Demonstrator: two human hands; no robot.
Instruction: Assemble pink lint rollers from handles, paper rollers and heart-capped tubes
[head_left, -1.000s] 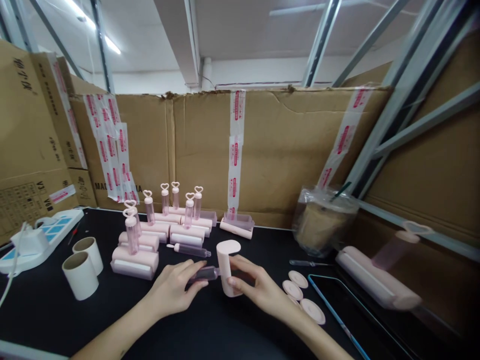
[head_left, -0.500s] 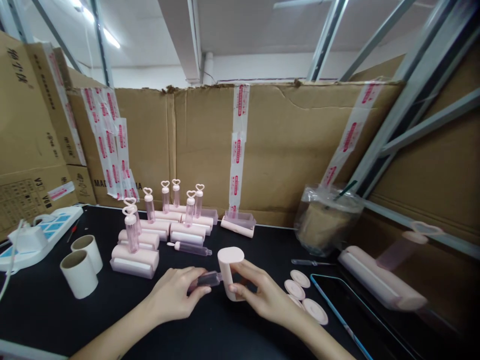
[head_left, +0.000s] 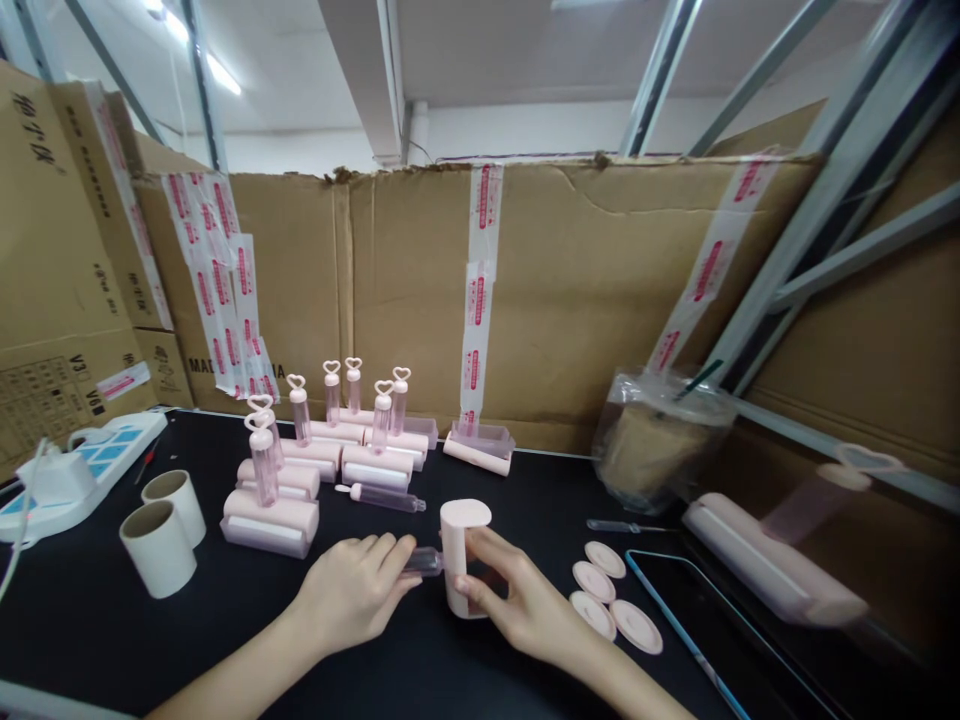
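Grips a slim translucent pink plastic tube [head_left: 429, 562] in the left hand [head_left: 358, 592], with fingers curled over most of it. Grasps an oblong, open-sided pale pink plastic shell [head_left: 454, 545] upright in the right hand [head_left: 529, 605], between thumb and fingers. Holds both low over the front middle of a matte black tabletop [head_left: 450, 680], with the tube pointed at the shell's left side and meeting it there; cannot tell whether locked in. Shows beyond the left hand, lying flat, another translucent pink tube with a pale tip [head_left: 386, 498], and farther back a cluster of pale pink rollers with upright heart-topped handles [head_left: 271, 512]. Includes two white cardboard-cored rolls [head_left: 159, 555] well to the left. Has near the right forearm four flat pale pink oval plastic caps [head_left: 636, 627], just beside a black-screened, blue-edged flat device [head_left: 690, 640]
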